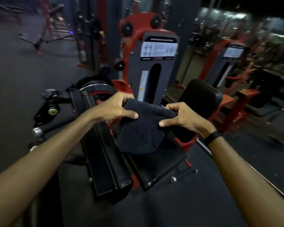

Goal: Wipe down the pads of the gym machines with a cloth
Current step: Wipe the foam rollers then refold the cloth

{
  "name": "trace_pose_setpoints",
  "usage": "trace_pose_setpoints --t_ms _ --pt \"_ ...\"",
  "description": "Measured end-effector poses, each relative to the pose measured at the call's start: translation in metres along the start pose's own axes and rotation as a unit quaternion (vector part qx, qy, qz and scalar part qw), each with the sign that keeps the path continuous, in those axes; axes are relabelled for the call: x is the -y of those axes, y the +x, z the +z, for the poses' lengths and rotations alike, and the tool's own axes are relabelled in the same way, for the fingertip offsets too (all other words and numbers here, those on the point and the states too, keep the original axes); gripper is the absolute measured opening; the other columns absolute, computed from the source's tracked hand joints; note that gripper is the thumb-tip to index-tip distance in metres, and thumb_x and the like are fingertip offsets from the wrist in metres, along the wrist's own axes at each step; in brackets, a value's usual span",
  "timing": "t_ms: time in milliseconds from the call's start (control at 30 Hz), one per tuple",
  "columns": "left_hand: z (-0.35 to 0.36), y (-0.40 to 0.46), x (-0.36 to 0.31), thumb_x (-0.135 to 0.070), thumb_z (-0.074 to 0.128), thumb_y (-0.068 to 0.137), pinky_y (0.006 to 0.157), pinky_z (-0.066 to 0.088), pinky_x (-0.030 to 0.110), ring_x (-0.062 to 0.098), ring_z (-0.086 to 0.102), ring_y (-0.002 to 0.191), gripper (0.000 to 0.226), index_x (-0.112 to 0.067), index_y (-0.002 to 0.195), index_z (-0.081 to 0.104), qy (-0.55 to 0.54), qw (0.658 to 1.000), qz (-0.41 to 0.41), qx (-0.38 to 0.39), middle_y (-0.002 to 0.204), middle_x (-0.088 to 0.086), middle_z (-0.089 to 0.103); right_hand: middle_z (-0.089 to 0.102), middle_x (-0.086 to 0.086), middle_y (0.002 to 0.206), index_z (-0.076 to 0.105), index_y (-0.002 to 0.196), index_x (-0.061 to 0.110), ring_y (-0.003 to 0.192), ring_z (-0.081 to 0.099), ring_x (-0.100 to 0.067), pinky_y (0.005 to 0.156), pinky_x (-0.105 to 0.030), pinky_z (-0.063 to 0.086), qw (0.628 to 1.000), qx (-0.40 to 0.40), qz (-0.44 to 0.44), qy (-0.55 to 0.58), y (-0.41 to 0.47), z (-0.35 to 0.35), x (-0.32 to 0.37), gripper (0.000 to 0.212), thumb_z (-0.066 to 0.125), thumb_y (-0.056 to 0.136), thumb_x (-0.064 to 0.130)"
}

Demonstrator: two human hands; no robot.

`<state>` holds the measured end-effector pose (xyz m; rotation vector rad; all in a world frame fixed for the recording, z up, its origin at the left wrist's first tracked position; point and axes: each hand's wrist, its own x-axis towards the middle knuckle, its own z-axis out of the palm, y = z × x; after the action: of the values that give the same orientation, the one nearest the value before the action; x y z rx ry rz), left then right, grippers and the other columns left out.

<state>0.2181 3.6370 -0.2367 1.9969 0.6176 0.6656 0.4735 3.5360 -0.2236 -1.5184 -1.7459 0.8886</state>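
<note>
Left hand (116,106) pinches the upper left edge of a dark navy, soft terry cloth (141,128), fingers curled over the top and thumb pressed on its face. That cloth hangs bunched between both hands, held up in the air above the long black vinyl pad (105,161) of a red-framed gym machine, its lower fold drooping just over the neighbouring black seat pad (164,163). Right hand (180,117), with a black band on the wrist, grips the cloth's upper right edge in the same way. Further right stands a rounded black upholstered pad (202,95). By my reading, the cloth is being folded or gathered before a wipe, so wiping here has not begun. Next, one hand should take the cloth flat and press it onto the nearest pad.
</note>
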Motion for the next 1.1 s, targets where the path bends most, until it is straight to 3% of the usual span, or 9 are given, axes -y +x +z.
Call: trace_pose_setpoints --t_ms 133,233,367,533,633,700,767,867,1100 --pt "0.000 -0.035 0.007 -0.032 0.083 0.071 0.069 0.041 0.030 0.015 0.055 0.078 0.046 0.000 0.087 0.055 -0.018 0.997 -0.041 -0.070 0.080 0.006 0.057 0.058 0.002 0.069 0.060 0.073 0.013 0.069 0.051 -0.010 0.063 -0.025 0.041 0.995 0.066 -0.052 0.048 0.028 0.016 -0.008 0.028 0.087 0.068 0.009" --pt "0.010 -0.063 0.003 -0.018 0.084 0.072 0.076 0.049 0.030 0.015 0.062 0.088 0.055 0.013 0.103 0.052 -0.050 0.987 -0.074 -0.133 0.091 0.012 0.063 0.059 0.009 0.067 0.060 0.075 0.010 0.066 0.052 -0.004 0.060 -0.017 0.042 0.987 0.119 -0.076 0.077 0.032 0.027 -0.012 0.024 0.083 0.075 0.004" --pt "0.040 -0.097 -0.009 0.010 0.076 0.078 0.073 0.054 0.019 0.005 0.068 0.082 0.045 0.002 0.115 0.052 -0.099 0.953 -0.109 -0.265 0.089 -0.001 0.071 0.070 -0.005 0.086 0.065 0.091 -0.007 0.082 0.065 -0.013 0.075 -0.025 0.054 0.966 0.165 -0.083 0.183 0.022 0.037 -0.013 0.026 0.080 0.077 0.008" --pt "0.081 -0.125 0.013 -0.019 0.082 0.075 0.075 0.052 0.035 0.017 0.060 0.081 0.061 -0.012 0.126 0.049 -0.019 0.885 -0.214 -0.414 0.091 0.012 0.063 0.071 -0.008 0.100 0.067 0.104 0.001 0.090 0.065 -0.015 0.084 -0.036 0.053 0.986 0.087 -0.078 0.122 0.027 0.093 -0.047 0.031 0.083 0.081 0.012" --pt "0.110 -0.148 0.043 -0.030 0.075 0.088 0.101 0.048 0.040 0.022 0.059 0.113 0.081 -0.011 0.152 0.030 0.056 0.852 -0.340 -0.393 0.122 0.010 0.059 0.052 -0.012 0.139 0.051 0.136 0.017 0.127 0.051 -0.029 0.105 -0.043 0.043 0.999 0.038 -0.005 -0.009 0.007 0.143 -0.077 0.069 0.079 0.081 0.046" --pt "0.130 -0.162 0.052 -0.037 0.068 0.093 0.111 0.039 0.038 0.023 0.047 0.136 0.082 -0.015 0.157 0.023 0.079 0.834 -0.351 -0.418 0.149 0.009 0.047 0.026 -0.013 0.160 0.031 0.152 0.028 0.144 0.030 -0.035 0.112 -0.052 0.036 0.996 0.047 -0.001 -0.081 -0.019 0.169 -0.080 0.092 0.063 0.078 0.072" --pt "0.138 -0.171 0.062 -0.040 0.061 0.096 0.114 0.036 0.040 0.022 0.040 0.141 0.075 -0.018 0.157 0.024 0.141 0.826 -0.347 -0.421 0.155 0.006 0.041 0.003 -0.012 0.167 0.011 0.158 0.036 0.150 0.013 -0.037 0.114 -0.058 0.030 0.987 0.095 -0.027 -0.127 -0.039 0.193 -0.066 0.099 0.050 0.078 0.081" --pt "0.142 -0.175 0.079 -0.039 0.052 0.100 0.115 0.035 0.040 0.021 0.038 0.143 0.062 -0.017 0.155 0.032 0.191 0.829 -0.331 -0.407 0.155 0.005 0.042 -0.015 -0.009 0.166 -0.004 0.157 0.042 0.152 0.003 -0.038 0.115 -0.058 0.029 0.980 0.119 -0.004 -0.159 -0.051 0.221 -0.053 0.092 0.054 0.090 0.065" --pt "0.144 -0.158 0.106 -0.040 0.038 0.097 0.111 0.038 0.035 0.019 0.050 0.131 0.054 -0.012 0.141 0.051 0.092 0.800 -0.290 -0.517 0.141 0.004 0.055 -0.005 -0.020 0.166 0.005 0.159 0.041 0.146 0.021 -0.048 0.114 -0.052 0.028 0.984 0.103 0.046 -0.134 0.093 0.234 -0.031 0.077 0.053 0.099 0.048"
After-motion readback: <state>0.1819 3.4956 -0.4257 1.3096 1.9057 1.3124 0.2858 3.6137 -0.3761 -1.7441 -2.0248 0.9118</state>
